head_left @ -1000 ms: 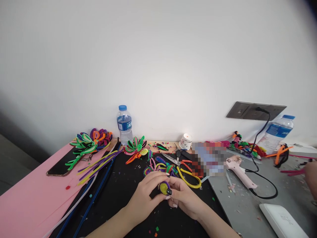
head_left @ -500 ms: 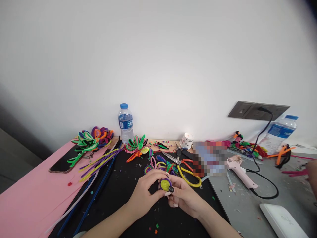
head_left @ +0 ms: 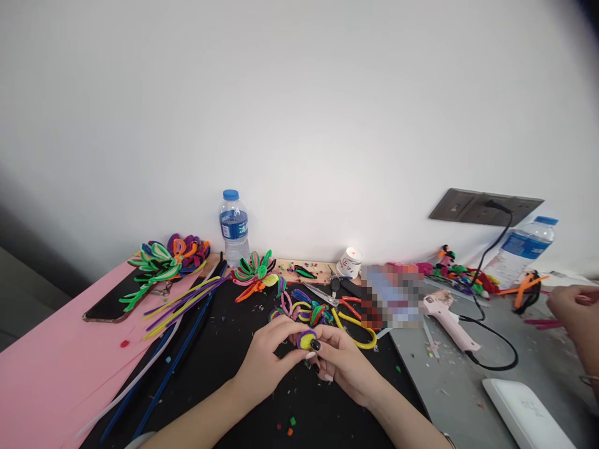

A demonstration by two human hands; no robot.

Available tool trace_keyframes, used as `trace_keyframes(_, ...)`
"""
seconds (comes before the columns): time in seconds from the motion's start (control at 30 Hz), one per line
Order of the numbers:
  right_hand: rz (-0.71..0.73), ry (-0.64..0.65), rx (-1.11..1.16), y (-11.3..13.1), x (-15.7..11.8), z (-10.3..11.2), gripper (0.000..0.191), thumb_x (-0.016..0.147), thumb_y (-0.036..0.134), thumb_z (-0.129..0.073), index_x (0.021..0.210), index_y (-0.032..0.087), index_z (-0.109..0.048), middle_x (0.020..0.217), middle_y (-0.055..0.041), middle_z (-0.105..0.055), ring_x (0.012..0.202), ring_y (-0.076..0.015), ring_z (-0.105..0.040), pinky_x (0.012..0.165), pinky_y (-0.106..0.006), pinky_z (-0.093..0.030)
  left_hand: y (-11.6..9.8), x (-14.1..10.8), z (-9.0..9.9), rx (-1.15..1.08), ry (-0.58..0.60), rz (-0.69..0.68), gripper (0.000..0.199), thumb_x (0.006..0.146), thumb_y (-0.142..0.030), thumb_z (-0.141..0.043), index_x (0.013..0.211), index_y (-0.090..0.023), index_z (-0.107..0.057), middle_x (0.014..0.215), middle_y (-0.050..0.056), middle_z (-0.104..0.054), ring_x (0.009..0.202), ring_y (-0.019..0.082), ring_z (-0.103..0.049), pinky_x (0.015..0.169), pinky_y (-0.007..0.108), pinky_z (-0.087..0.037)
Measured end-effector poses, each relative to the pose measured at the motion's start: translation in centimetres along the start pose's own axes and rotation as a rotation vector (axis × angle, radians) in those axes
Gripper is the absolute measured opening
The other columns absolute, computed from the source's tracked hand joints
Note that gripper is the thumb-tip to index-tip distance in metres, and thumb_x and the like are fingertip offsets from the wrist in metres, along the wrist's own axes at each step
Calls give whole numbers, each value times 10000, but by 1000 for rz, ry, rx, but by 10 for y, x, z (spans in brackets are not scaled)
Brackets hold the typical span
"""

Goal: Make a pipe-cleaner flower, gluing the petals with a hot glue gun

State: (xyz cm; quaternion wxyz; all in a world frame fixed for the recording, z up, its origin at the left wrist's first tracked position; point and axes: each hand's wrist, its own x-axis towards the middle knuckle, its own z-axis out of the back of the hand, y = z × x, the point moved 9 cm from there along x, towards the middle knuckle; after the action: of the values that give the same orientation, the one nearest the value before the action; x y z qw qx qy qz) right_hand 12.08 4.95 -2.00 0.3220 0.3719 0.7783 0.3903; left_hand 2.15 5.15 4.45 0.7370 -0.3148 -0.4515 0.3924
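Note:
A small coiled disc of pipe cleaner (head_left: 306, 340), yellow in the middle with a purple rim, is pinched between both hands above the black mat (head_left: 262, 411). My left hand (head_left: 271, 352) grips its left side with thumb and fingers. From the right, my right hand (head_left: 339, 362) closes on it, the dark-nailed thumb pressing its face. Just behind the hands lie looped pipe cleaners (head_left: 309, 308) in several colours. Scissors with orange handles (head_left: 350, 305) and a thick yellow loop (head_left: 358, 333) rest beyond my right hand.
Pipe-cleaner flowers (head_left: 255, 271), loose pipe cleaners (head_left: 187, 302), a phone (head_left: 112, 302) and a water bottle (head_left: 234, 227) stand left. A pink glue gun (head_left: 452, 324), its cord, a white box (head_left: 528, 411) and another person's hand (head_left: 573, 308) are right. A paper cup (head_left: 349, 262) stands by the wall.
The disc has tilted in my fingers, so its yellow face looks narrower. At the right edge, the other person's hand has come further into view. The whole view has shifted slightly.

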Motion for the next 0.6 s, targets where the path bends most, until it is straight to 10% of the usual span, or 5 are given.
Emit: trace_keyframes(0.6, -91, 92, -158, -3, -4, -5, 266, 772, 386, -587, 729, 124, -590, 514, 33, -517, 359, -33, -359, 342, -160, -264, 9, -1, -4, -241, 51, 116, 231, 672, -210, -667, 895, -168, -628, 956, 86, -649, 920, 219, -592, 825, 349, -478)
